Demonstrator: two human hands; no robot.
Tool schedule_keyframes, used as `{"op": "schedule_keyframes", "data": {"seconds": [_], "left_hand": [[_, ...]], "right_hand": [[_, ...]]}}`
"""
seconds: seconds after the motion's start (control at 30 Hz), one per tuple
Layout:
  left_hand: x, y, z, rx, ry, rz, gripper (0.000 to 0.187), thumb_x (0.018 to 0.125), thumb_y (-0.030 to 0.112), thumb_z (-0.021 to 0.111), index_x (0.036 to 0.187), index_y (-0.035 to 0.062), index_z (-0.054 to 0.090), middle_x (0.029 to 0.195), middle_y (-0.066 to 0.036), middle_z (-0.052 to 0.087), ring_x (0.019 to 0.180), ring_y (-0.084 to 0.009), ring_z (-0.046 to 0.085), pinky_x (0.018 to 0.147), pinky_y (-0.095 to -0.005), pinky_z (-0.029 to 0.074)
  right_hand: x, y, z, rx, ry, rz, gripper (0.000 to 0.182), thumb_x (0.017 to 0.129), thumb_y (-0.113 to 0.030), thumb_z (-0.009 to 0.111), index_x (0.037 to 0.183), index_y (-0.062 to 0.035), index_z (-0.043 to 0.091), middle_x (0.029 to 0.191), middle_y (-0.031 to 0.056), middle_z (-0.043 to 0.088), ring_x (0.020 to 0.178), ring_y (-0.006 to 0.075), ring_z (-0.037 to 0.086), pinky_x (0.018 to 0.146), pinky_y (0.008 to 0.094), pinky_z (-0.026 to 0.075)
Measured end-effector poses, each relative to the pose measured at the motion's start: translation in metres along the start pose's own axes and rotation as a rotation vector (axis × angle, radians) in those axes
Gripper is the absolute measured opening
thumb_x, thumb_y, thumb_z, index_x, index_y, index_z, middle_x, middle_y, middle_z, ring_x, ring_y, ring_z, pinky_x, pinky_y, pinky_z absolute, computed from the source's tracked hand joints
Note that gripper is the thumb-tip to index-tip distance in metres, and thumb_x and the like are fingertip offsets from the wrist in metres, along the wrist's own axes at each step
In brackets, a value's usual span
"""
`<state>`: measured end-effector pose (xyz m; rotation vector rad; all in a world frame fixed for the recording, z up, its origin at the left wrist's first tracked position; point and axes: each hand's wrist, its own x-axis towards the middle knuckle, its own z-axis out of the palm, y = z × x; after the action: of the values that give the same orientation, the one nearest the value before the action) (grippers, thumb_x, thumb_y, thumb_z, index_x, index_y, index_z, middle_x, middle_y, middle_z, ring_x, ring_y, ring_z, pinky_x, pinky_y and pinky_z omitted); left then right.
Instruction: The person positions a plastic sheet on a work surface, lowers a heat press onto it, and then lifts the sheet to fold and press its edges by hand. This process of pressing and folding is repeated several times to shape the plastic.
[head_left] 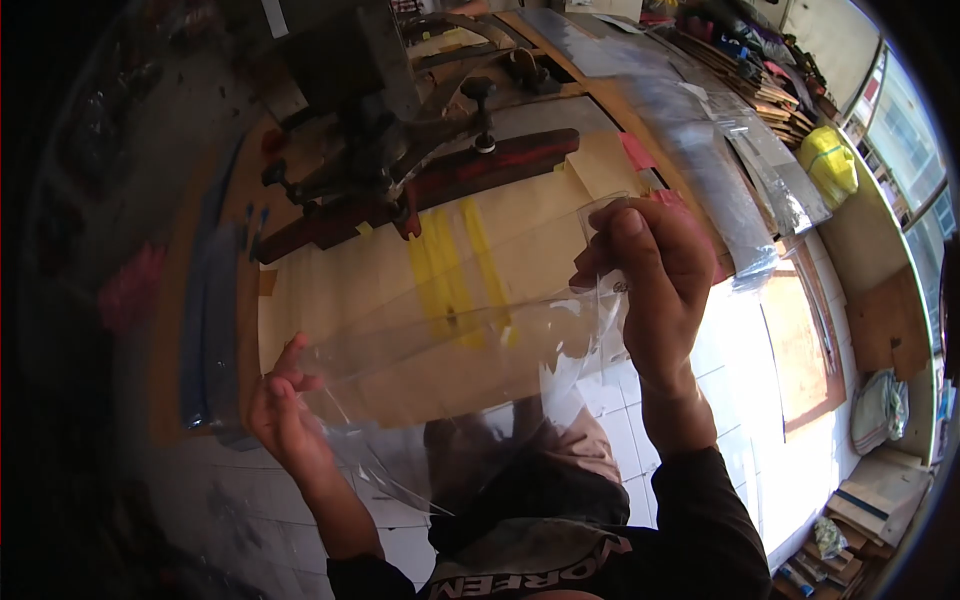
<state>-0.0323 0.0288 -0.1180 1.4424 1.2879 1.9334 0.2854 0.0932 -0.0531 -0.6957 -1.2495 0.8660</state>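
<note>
A clear plastic sheet (450, 365) is stretched between both hands, just above the front edge of a wooden work board (340, 270). My left hand (282, 405) pinches the sheet's lower left corner. My right hand (655, 275) grips its upper right edge, fingers closed over the plastic. Through the sheet I see yellow tape strips (450, 265) on the board.
A dark metal press with a reddish wooden arm (430, 175) stands at the back of the board. Shiny plastic sheets (720, 170) lie along the right of the bench, with a yellow bag (828, 160) beyond. White floor tiles (740, 400) show below.
</note>
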Motion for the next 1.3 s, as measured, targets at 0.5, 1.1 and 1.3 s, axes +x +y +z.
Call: {"op": "schedule_keyframes", "data": {"seconds": [0.5, 1.1, 1.3], "left_hand": [[0.052, 0.046, 0.037, -0.018, -0.143, 0.342, 0.019, 0.09, 0.015, 0.062, 0.09, -0.0039, 0.066, 0.092, -0.011, 0.066, 0.095, -0.0184, 0.063, 0.092, -0.0342, 0.046], [0.043, 0.04, 0.022, -0.161, -0.171, 0.183, 0.021, 0.091, 0.019, 0.061, 0.101, 0.0012, 0.066, 0.097, -0.007, 0.069, 0.08, -0.0166, 0.068, 0.11, -0.0436, 0.023], [0.041, 0.042, 0.017, -0.131, -0.181, 0.185, 0.021, 0.093, 0.019, 0.058, 0.095, -0.001, 0.066, 0.09, -0.009, 0.069, 0.076, -0.0175, 0.068, 0.107, -0.0417, 0.028]], "right_hand": [[0.017, 0.005, -0.032, -0.261, 0.397, -0.335, 0.025, 0.097, -0.022, 0.047, 0.093, 0.001, 0.057, 0.066, 0.0011, 0.048, 0.055, 0.0076, 0.04, 0.049, 0.0213, 0.034], [0.016, 0.007, -0.037, -0.835, 0.433, -0.48, 0.032, 0.099, -0.02, 0.045, 0.106, 0.0087, 0.058, 0.102, 0.0146, 0.061, 0.094, 0.0198, 0.057, 0.087, 0.0308, 0.045], [0.014, 0.007, -0.031, -0.535, 0.5, -0.402, 0.03, 0.097, -0.02, 0.048, 0.105, 0.0068, 0.058, 0.1, 0.0113, 0.06, 0.092, 0.0169, 0.055, 0.087, 0.0294, 0.043]]}}
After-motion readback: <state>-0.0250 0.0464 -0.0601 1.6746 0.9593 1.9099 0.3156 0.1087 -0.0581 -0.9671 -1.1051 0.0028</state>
